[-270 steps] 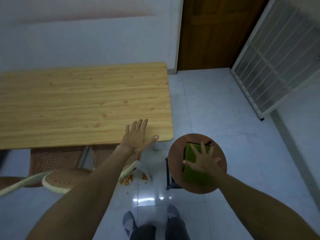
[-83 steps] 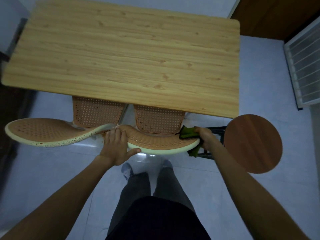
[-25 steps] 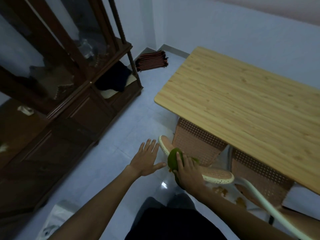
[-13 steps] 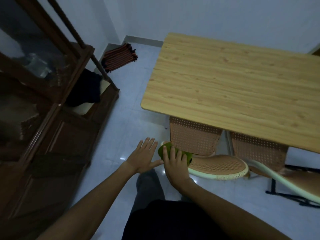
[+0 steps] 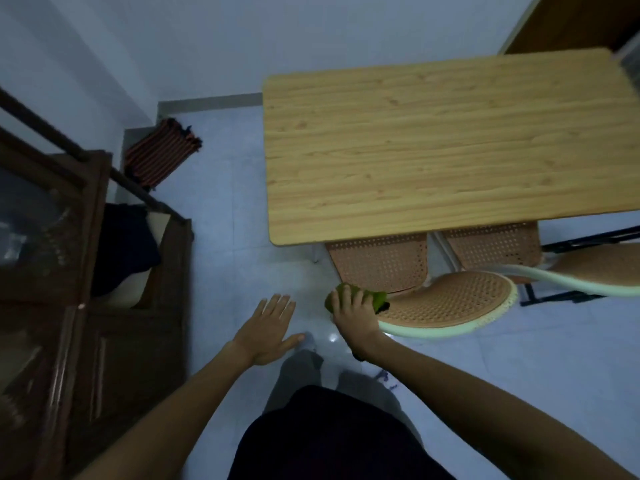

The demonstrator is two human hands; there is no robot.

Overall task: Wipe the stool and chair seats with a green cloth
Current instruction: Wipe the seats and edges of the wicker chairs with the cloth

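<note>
My right hand (image 5: pixel 351 311) presses the green cloth (image 5: pixel 375 296) onto the left end of a curved, perforated tan chair part with a pale rim (image 5: pixel 450 303). Most of the cloth is hidden under my fingers. My left hand (image 5: pixel 268 329) hovers flat over the floor to the left, fingers spread, holding nothing. Two perforated chair seats (image 5: pixel 381 263) sit tucked under the wooden table (image 5: pixel 433 140). The round stool is out of view.
A dark wooden glass-front cabinet (image 5: pixel 86 289) stands along the left. A folded striped cloth (image 5: pixel 162 152) lies on the floor in the far corner. A second curved chair part (image 5: pixel 595 268) and black legs are at the right edge. Tiled floor lies between cabinet and table.
The view has swung right, so the table fills the upper right. My right hand with the cloth stays on the left end of the curved chair part; my left hand remains spread beside it.
</note>
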